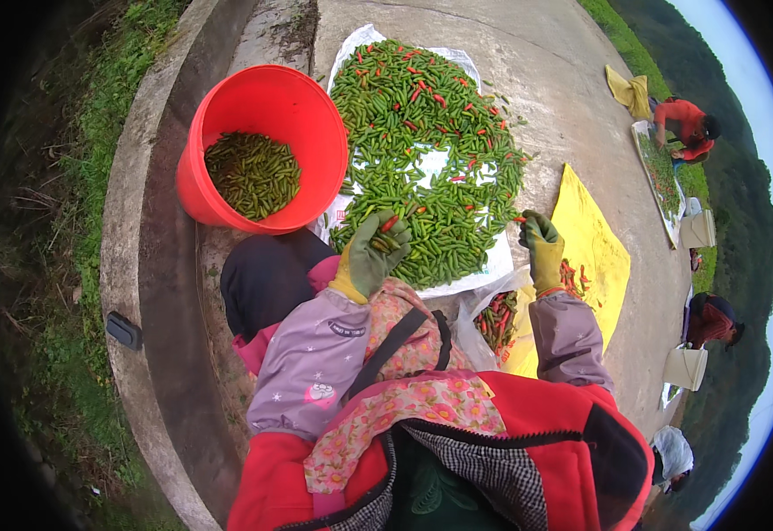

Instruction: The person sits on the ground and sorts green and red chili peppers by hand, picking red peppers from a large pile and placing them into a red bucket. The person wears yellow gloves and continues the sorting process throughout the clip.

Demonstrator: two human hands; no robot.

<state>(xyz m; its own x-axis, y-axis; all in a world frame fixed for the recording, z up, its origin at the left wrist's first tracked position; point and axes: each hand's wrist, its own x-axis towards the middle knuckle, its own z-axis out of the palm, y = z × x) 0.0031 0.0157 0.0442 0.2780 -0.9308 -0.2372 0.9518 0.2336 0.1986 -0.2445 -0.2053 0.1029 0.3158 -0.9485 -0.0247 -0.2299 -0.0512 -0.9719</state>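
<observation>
Several chili peppers, one red and others greenish, lie in the curled fingers of my left hand (368, 255), which wears a green and yellow glove. My right hand (543, 249), gloved alike, pinches a small red chili (519, 220) between thumb and finger. Under and beyond both hands spreads a heap of mostly green chilies (419, 99), dotted with red ones, on a white woven sack (502, 262). To the left stands a red plastic bucket (194, 156), partly filled with dull green chilies (253, 174).
Right of the heap lies a yellow sack (589, 212) with red chilies (573, 277). A clear plastic bag (472, 325) of mixed chilies sits near my lap. A low concrete wall (127, 265) runs along the left. People (685, 126) work farther right, near pale buckets (686, 368).
</observation>
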